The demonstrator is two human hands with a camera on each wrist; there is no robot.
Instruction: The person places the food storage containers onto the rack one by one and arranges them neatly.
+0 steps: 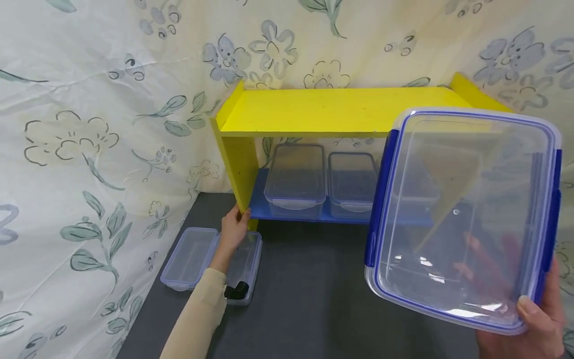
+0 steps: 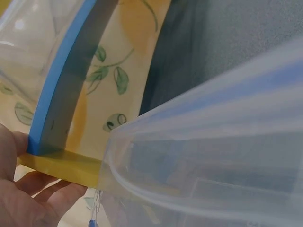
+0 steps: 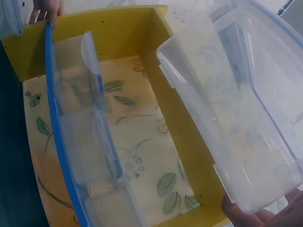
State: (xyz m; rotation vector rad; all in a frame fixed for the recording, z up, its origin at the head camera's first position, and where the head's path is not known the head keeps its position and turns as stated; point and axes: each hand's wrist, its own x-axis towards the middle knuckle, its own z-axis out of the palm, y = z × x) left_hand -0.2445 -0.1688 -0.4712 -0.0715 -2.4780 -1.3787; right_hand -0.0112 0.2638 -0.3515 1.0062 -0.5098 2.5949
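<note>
A large clear plastic food container with a blue seal and blue side clips is raised at the right, in front of the shelf unit. My right hand grips it by its lower right corner, thumb on the near face, other fingers behind. At the left, my left hand pinches the lower front edge of the shelf unit's yellow side panel. In the left wrist view, the thumb of the left hand lies by the end of the blue shelf board, with fingers under the yellow panel.
Clear lidded containers stand in a row on the blue board, one partly behind the raised container. Two more clear containers, a left one and a right one, sit on the dark table beside the left forearm. Flowered cloth hangs behind.
</note>
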